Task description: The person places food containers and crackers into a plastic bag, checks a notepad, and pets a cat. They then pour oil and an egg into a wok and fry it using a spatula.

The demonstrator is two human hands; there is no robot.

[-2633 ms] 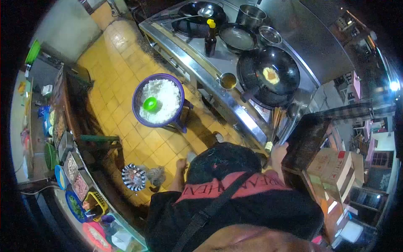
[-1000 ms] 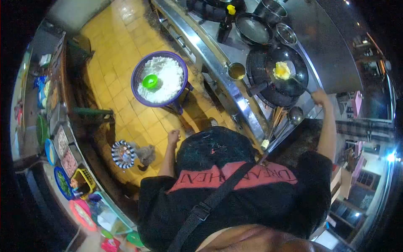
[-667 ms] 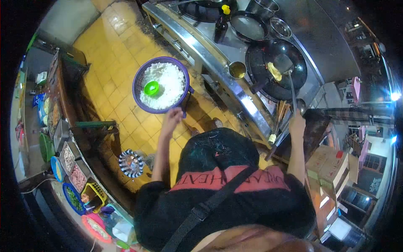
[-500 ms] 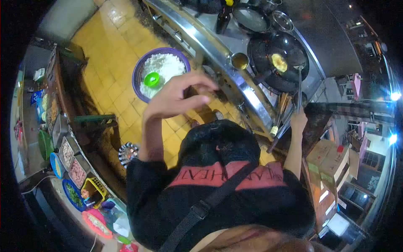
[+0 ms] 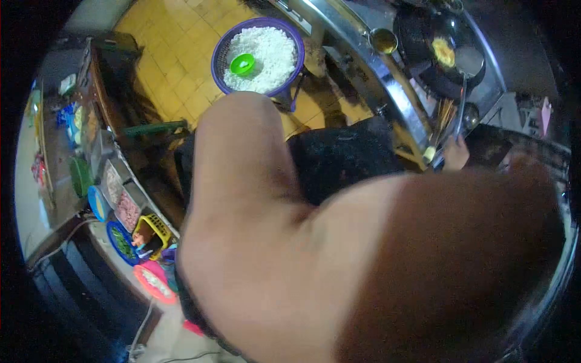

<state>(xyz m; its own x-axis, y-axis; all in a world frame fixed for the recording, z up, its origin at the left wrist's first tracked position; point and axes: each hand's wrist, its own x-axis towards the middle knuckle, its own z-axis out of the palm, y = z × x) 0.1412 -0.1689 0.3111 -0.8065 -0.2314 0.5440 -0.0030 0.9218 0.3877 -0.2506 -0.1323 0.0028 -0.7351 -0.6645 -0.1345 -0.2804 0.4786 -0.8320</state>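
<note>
My left hand (image 5: 272, 242) looms large and blurred right before the camera, covering the middle and lower right of the view. Its finger shape cannot be made out, apart from a thick digit-like part pointing up. At the right, my right hand (image 5: 456, 154) is closed around the long handle of a metal spatula (image 5: 463, 103). The spatula reaches into a black wok (image 5: 442, 81), where a yellow, browned egg-like piece (image 5: 443, 52) lies. A metal cup of yellowish liquid (image 5: 384, 41) sits at the wok's left.
A purple basket (image 5: 219, 63) of white rice (image 5: 272, 51) with a green bowl (image 5: 242, 64) in it stands left of the steel counter edge (image 5: 387, 75). Thin sticks (image 5: 445, 115) lie by my right hand. Trays of ingredients (image 5: 128, 212) line the left, beside a yellow basket (image 5: 158, 227).
My left hand has risen from above the floor near the rice to close before the camera. The view has shifted, so basket and wok appear further right. My right hand still grips the spatula.
</note>
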